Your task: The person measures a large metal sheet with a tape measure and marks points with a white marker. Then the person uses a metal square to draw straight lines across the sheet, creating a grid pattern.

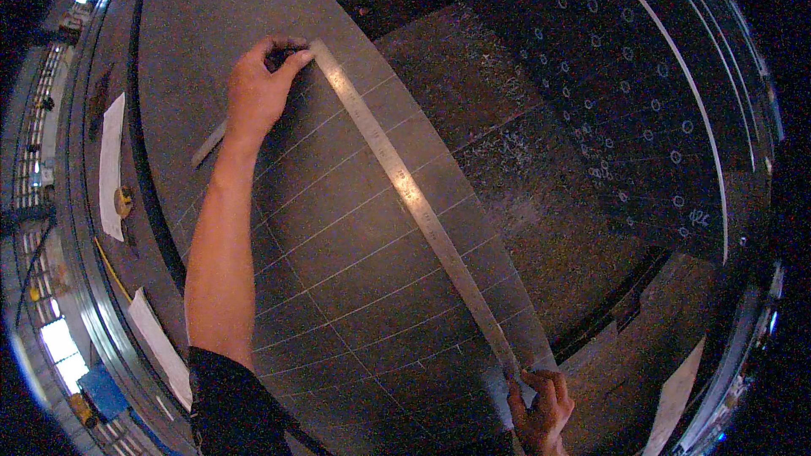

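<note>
A long steel ruler [405, 190] lies slantwise across a dark metal plate [312, 228] marked with a grid of thin pale lines. My left hand [262, 89] pinches the ruler's far end between thumb and fingers. At the ruler's near end, my right hand [541, 409] is closed on it beside the plate's right edge. Behind my left forearm a short flat metal bar [209, 145] rests on the plate, partly hidden by the arm.
A yellow tape measure [124, 202] sits by a white paper sheet [111, 165] at the left; another white sheet [160, 346] lies nearer. To the right stands a dark panel [642, 118] with many chalked circles. A black cable [139, 93] runs along the left.
</note>
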A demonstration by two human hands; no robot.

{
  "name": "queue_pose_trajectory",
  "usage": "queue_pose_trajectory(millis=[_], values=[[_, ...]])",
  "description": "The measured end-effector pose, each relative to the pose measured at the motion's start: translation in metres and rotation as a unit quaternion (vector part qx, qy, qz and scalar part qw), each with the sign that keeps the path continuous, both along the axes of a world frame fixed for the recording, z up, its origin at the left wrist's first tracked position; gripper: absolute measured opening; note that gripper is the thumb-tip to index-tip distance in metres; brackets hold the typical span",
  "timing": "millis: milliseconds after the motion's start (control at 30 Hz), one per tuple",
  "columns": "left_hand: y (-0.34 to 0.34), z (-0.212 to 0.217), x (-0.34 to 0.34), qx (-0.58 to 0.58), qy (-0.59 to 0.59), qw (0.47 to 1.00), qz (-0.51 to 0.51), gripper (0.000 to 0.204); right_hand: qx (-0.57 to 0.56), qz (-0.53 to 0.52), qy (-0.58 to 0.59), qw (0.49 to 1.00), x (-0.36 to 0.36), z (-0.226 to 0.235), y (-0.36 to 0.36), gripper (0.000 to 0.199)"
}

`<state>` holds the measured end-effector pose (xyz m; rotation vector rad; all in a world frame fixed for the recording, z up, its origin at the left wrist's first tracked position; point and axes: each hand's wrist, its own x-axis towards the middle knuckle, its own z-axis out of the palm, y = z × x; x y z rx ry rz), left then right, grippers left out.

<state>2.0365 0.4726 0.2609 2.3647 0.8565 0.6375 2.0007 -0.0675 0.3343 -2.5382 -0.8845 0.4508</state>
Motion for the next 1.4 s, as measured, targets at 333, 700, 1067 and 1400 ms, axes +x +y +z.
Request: queue_pose_trajectory(millis=[333, 700, 1067, 1400], values=[[-0.007, 0.006, 0.002, 0.009, -0.002, 1.000, -0.018, 0.027, 0.005, 0.005, -0.005, 1.000, 0.000, -0.001, -0.001, 0.020], [0.002, 0.003, 0.002, 0.014, 0.012, 1.000, -0.002, 0.027, 0.003, -0.012, 0.015, 1.000, 0.000, 0.002, 0.005, 0.020], [0.007, 0.001, -0.002, 0.025, 0.002, 1.000, -0.011, 0.026, -0.005, -0.038, 0.013, 0.999, -0.009, -0.011, 0.002, 0.023], [0.005, 0.005, 0.001, 0.047, 0.018, 0.999, 0.002, 0.028, -0.008, -0.014, -0.009, 1.000, -0.010, -0.018, -0.011, 0.024]])
